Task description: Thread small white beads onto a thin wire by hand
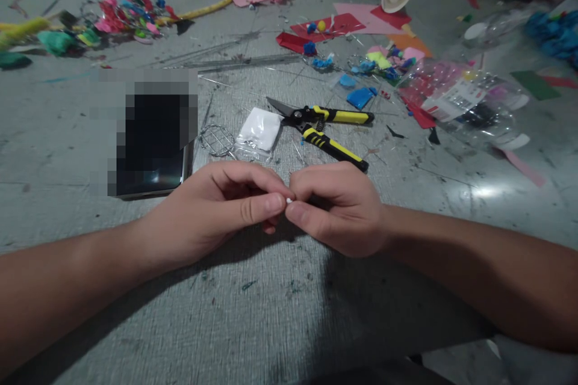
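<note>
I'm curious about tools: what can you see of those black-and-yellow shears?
The shears lie open on the grey table, dark metallic-looking blades joined at a round pivot, a coiled spring between the spread handles. The blades point towards a clear bag of white material; contact is unclear. No hand holds them.

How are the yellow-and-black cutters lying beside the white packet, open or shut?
Open: the cutters lie with their two handles spread apart in a V.
</note>
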`<state>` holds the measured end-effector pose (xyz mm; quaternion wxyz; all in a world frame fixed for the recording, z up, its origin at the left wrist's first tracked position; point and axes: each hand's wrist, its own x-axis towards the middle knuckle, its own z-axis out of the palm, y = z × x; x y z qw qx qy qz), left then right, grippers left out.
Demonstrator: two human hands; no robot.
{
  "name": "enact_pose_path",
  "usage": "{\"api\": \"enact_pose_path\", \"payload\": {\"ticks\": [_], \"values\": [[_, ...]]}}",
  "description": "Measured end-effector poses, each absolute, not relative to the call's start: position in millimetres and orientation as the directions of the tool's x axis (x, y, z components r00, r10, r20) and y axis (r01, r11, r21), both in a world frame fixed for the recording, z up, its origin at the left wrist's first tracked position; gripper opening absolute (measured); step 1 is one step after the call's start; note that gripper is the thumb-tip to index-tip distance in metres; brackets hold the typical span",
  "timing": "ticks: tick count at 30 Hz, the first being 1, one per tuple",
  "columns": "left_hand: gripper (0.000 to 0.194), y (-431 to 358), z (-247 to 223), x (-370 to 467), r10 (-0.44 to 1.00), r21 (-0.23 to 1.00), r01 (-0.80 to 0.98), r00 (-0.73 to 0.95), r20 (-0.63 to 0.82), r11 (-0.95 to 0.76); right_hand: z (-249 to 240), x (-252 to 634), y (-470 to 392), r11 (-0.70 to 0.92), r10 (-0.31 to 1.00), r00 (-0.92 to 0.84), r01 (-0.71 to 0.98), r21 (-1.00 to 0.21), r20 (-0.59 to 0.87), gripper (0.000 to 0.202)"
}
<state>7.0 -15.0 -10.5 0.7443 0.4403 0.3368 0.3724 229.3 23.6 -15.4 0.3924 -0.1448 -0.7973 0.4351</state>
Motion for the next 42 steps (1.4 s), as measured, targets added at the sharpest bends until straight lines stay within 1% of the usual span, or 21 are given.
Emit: {"api": "enact_pose_path", "payload": {"ticks": [2,7,10,13,17,21,26,33,35,36,38,40,41,42], "values": [[0.011,-14.9,-10.0,6.9,0.849,0.913,-0.251,0.504,-0.161,0.323,-15.1,229.2,23.8,0.574,0.565,-0.662,-0.113,-0.811,0.492,0.034],[0.006,-13.8,-9.9,5.1,0.836,0.934,-0.248,0.542,-0.088,0.259,-15.1,228.4,25.0,0.546,0.563,-0.683,-0.116,-0.830,0.465,0.038],[0.007,-13.4,-8.6,4.8,0.838,0.937,-0.241,0.538,-0.088,0.253,-15.0,228.5,25.4,0.529,0.575,-0.684,-0.108,-0.841,0.450,0.039],[0.007,-13.0,-6.8,5.2,0.843,0.945,-0.236,0.533,-0.067,0.225,-15.0,228.7,26.0,0.485,0.584,-0.684,-0.140,-0.864,0.438,0.039],[0.006,-12.7,-5.6,5.2,0.834,0.960,-0.216,0.551,-0.030,0.178,-15.7,228.1,28.0,0.404,0.585,-0.703,-0.182,-0.897,0.406,0.043],[0.006,-12.2,-4.9,5.1,0.829,0.962,-0.205,0.558,-0.037,0.182,-16.8,227.7,29.3,0.374,0.574,-0.723,-0.185,-0.909,0.384,0.045],[0.005,-11.8,-4.0,4.4,0.827,0.953,-0.215,0.559,-0.060,0.215,-16.9,229.0,28.9,0.406,0.560,-0.726,-0.182,-0.896,0.401,0.043],[0.006,-12.9,-6.0,3.2,0.845,0.964,-0.190,0.532,-0.058,0.186,-15.0,230.4,27.4,0.449,0.560,-0.706,-0.180,-0.875,0.433,0.039],[0.005,-12.2,-3.4,4.1,0.853,0.981,-0.155,0.522,-0.021,0.119,-14.8,231.9,26.7,0.432,0.590,-0.686,-0.178,-0.884,0.427,0.035],[0.004,-11.8,-1.6,4.9,0.853,0.992,-0.115,0.522,0.018,0.049,-15.1,232.5,26.5,0.415,0.625,-0.656,-0.182,-0.892,0.424,0.034],[0.003,-11.3,1.4,6.4,0.820,0.984,0.007,0.553,0.143,-0.177,-16.8,232.4,26.7,0.345,0.732,-0.559,-0.187,-0.920,0.389,0.036],[0.005,-12.1,2.0,6.9,0.730,0.883,0.131,0.623,0.280,-0.451,-19.2,230.4,27.9,0.242,0.833,-0.452,-0.222,-0.945,0.319,0.040],[0.007,-13.0,0.9,6.4,0.682,0.809,0.185,0.657,0.321,-0.558,-20.4,228.8,28.7,0.191,0.867,-0.412,-0.243,-0.951,0.280,0.042],[0.010,-14.1,-0.8,5.5,0.654,0.725,0.264,0.682,0.326,-0.637,-21.4,227.1,29.5,0.146,0.891,-0.386,-0.257,-0.955,0.240,0.043]]}}
